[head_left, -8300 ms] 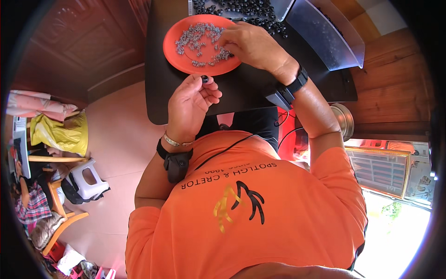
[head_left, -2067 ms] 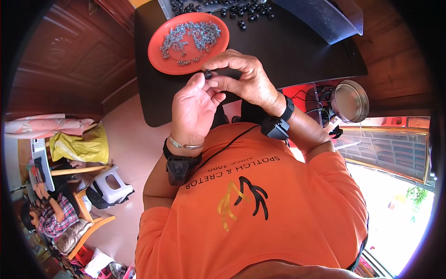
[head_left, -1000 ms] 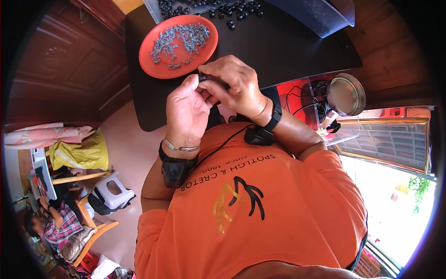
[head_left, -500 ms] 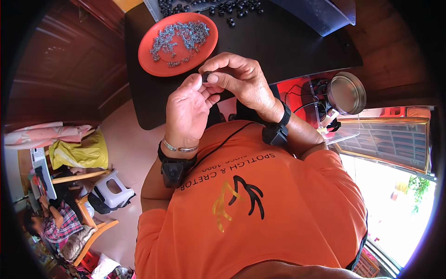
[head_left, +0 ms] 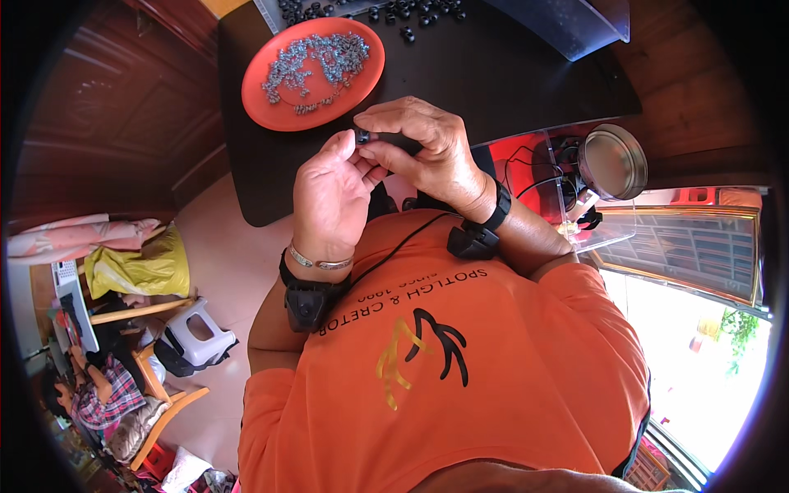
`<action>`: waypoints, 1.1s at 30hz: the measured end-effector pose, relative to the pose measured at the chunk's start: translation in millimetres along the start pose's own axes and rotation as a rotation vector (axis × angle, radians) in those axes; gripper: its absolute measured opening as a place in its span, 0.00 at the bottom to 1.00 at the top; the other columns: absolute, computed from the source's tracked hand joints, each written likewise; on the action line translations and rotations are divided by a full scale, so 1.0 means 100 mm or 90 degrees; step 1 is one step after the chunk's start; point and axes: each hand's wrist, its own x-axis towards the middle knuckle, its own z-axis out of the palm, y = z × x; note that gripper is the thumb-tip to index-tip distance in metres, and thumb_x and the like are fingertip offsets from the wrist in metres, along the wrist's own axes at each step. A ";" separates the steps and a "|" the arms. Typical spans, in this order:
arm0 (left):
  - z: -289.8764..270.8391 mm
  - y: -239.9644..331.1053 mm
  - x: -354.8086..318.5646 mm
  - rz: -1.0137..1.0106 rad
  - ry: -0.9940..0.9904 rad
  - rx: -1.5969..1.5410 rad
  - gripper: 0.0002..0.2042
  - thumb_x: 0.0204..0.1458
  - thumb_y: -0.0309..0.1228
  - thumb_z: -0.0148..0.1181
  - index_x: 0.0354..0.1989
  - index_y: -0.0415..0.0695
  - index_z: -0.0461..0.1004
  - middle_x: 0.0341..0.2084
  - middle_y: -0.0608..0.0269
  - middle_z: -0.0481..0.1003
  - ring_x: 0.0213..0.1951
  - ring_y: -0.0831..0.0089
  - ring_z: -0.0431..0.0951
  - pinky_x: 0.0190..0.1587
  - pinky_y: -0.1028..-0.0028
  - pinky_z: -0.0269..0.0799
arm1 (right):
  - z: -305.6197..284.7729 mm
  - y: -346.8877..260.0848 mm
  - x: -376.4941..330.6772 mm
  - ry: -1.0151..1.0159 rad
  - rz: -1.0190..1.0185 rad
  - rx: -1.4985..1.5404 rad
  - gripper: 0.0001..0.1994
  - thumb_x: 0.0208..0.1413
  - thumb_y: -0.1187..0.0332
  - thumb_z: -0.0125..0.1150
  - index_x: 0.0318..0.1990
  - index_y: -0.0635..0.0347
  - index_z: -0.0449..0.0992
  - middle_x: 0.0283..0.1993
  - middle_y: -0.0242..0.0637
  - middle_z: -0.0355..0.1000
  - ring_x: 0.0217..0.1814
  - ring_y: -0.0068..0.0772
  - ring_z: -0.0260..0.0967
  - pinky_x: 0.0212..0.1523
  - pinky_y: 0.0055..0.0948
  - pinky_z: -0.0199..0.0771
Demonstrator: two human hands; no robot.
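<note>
A small black plastic part point(head_left: 362, 137) is pinched between both hands just beyond the table's near edge. My left hand point(head_left: 330, 185) is palm up, its thumb and fingertips closed on the part's left side. From the right, my right hand point(head_left: 423, 148) grips it between thumb and forefinger, partly covering it. Just past the hands, an orange-red plate point(head_left: 255, 89) bears a heap of small silvery metal pieces point(head_left: 349, 56). More black parts point(head_left: 407, 33) like the held one lie loose at the table's far side.
The dark table point(head_left: 493, 99) carries a clear plastic bin point(head_left: 575, 37) at far right. Right of my arm are a round metal tin point(head_left: 612, 164) and black cables. At left are a grey stool point(head_left: 196, 335) and a seated person point(head_left: 107, 394).
My right thumb has drawn down off the black part, baring more of it. The right forefinger has straightened slightly over it. My left hand stays nearly still.
</note>
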 end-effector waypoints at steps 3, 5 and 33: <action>0.00 -0.01 0.00 0.000 0.004 -0.011 0.06 0.59 0.34 0.49 0.38 0.48 0.70 0.37 0.68 0.71 0.41 0.75 0.69 0.49 0.69 0.62 | 0.01 -0.05 0.00 0.002 -0.002 -0.043 0.14 0.40 0.74 0.70 0.38 0.62 0.78 0.38 0.38 0.77 0.41 0.40 0.76 0.44 0.31 0.76; 0.01 -0.01 -0.01 0.000 0.011 -0.009 0.06 0.59 0.34 0.49 0.38 0.47 0.69 0.37 0.68 0.70 0.41 0.75 0.69 0.49 0.69 0.62 | 0.02 -0.04 -0.01 0.009 -0.021 -0.061 0.14 0.40 0.74 0.70 0.37 0.62 0.78 0.38 0.38 0.77 0.41 0.40 0.75 0.43 0.32 0.76; -0.07 0.21 -0.07 0.000 -0.061 0.081 0.17 0.61 0.39 0.44 0.45 0.38 0.70 0.38 0.58 0.75 0.38 0.68 0.75 0.43 0.71 0.67 | -0.96 -0.17 1.07 0.128 -0.199 -0.486 0.09 0.46 0.70 0.64 0.36 0.60 0.78 0.34 0.42 0.75 0.38 0.44 0.73 0.39 0.36 0.73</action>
